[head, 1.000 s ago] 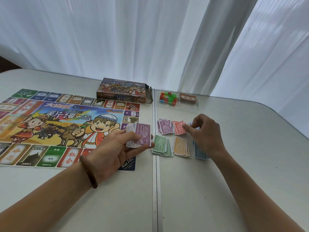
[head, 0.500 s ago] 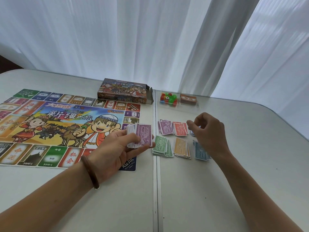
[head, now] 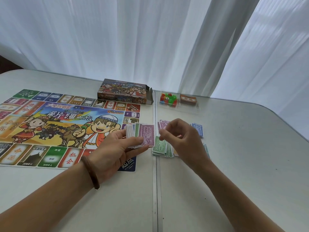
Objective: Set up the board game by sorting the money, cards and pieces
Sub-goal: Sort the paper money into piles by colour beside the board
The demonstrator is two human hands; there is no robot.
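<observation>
Purple 5000 paper note (head: 148, 133) tops mixed paper-money stack (head: 132, 134), clamped in my left hand (head: 115, 148) beside printed game board (head: 50, 124). Right hand (head: 180, 139) fingers curled, nothing in them afaict, hovering over sorted note piles (head: 158, 147). Tip: peel just top note, land it square on purple pile (head: 163, 124).

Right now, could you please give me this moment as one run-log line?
phase: sorting money | left hand: holds unsorted notes, purple 5000 on top | right hand: curled above green pile, apparently empty
</observation>
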